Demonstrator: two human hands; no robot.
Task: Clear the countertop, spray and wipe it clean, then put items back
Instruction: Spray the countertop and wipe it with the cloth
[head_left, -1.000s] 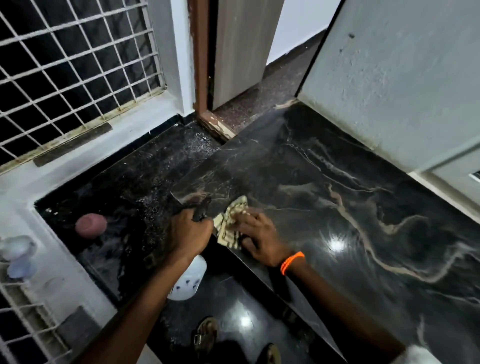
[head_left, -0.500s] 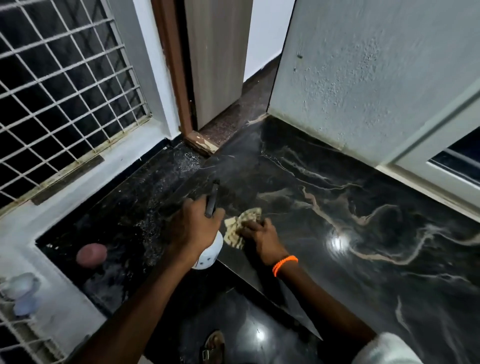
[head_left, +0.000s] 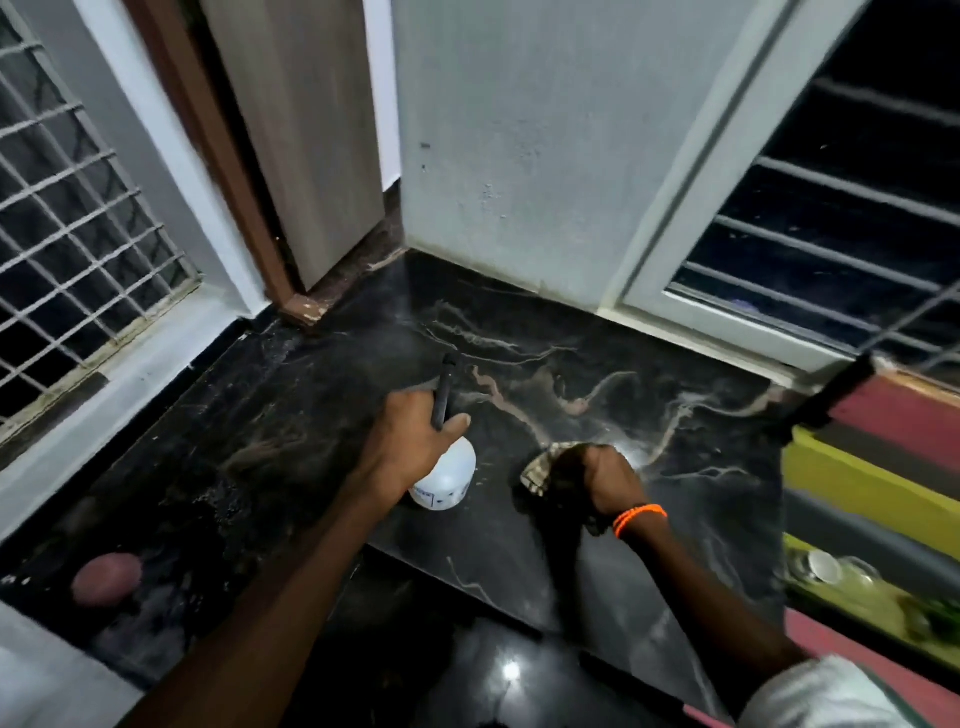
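1. Right now the left hand (head_left: 415, 441) is wrapped tight around the neck of a white spray bottle (head_left: 447, 480), its dark nozzle (head_left: 445, 389) pointing away over the black marble countertop (head_left: 597, 374). The bottle's base appears to hang just above the slab near its front-left part, though contact cannot be ruled out.
2. The right hand (head_left: 597, 478) is bunched into a fist over a checked cloth (head_left: 540, 467), pressing it down on the stone just to the right of the bottle. An orange wristband (head_left: 639, 519) sits at that wrist.
3. The step in hand looks like spraying ahead of the wipe. A faint haze shows in front of the nozzle, toward the far corner by the wall (head_left: 519, 156).
4. To do it well, aim the mist at the dry stretch beyond the cloth, not at the wall or the window frame (head_left: 727, 322).
5. Spread the cloth flatter under the palm; a bunched wad covers little and may leave streaks on glossy stone.
6. Wipe in overlapping passes from the back edge toward the front, so runoff is not dragged over finished ground.
7. Mind the lower slab (head_left: 208, 467) to the left, speckled with droplets, where a pinkish round object (head_left: 106, 579) rests; it seems a separate surface.
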